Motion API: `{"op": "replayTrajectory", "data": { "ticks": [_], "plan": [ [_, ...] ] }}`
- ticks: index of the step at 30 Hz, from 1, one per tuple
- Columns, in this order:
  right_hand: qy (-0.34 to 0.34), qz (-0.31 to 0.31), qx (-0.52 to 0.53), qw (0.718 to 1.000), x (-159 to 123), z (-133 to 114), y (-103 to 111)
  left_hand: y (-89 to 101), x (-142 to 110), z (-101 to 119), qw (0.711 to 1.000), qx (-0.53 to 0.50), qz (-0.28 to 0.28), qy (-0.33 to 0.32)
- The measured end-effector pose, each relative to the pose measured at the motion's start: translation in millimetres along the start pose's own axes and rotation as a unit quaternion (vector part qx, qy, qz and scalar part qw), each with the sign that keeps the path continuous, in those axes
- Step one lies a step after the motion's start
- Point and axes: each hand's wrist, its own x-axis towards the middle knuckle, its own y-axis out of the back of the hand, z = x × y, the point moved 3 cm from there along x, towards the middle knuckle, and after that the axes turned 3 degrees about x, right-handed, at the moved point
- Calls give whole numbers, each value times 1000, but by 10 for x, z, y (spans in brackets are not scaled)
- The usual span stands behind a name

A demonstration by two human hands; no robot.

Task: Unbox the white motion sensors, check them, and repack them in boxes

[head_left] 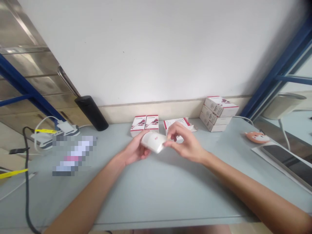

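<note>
A white, rounded plastic device point(152, 140) with a small red mark on its face is held up over the table. My left hand point(136, 148) is wrapped around its left side, fingers curled underneath. At the device's right end, my right hand point(185, 143) pinches with thumb and forefinger; whether it grips the edge or some small part there is hidden. Just behind my hands lies a white and red box point(168, 124) with its flap open, partly covered by my right hand. Left of it are two closed boxes point(138, 123) of similar print, side by side.
Three stacked boxes point(215, 113) stand at the back right. An orange and white animal-shaped item point(257, 137) and a dark flat device point(287, 159) lie on the right. Leftward are a black cylinder point(91, 113), power strips point(69, 130), cables and a blurred-out item point(75, 155).
</note>
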Motion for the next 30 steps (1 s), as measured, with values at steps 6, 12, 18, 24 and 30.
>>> {"op": "replayTrajectory", "data": {
  "ticks": [6,12,18,24,30],
  "plan": [
    [-114,-187,154,963,-125,16,-266,-75,-37,35,996,52,55,-41],
    [-76,-46,67,994,48,42,-12,-185,213,342,963,57,136,-224],
    [-129,190,-244,942,182,246,823,-580,512,620,792,476,152,-351],
    [-216,200,-313,903,128,513,1018,-802,1010,561,737,591,46,-326],
    [-220,203,-276,913,139,505,1016,-718,952,546,739,556,79,-372]
  ]
}}
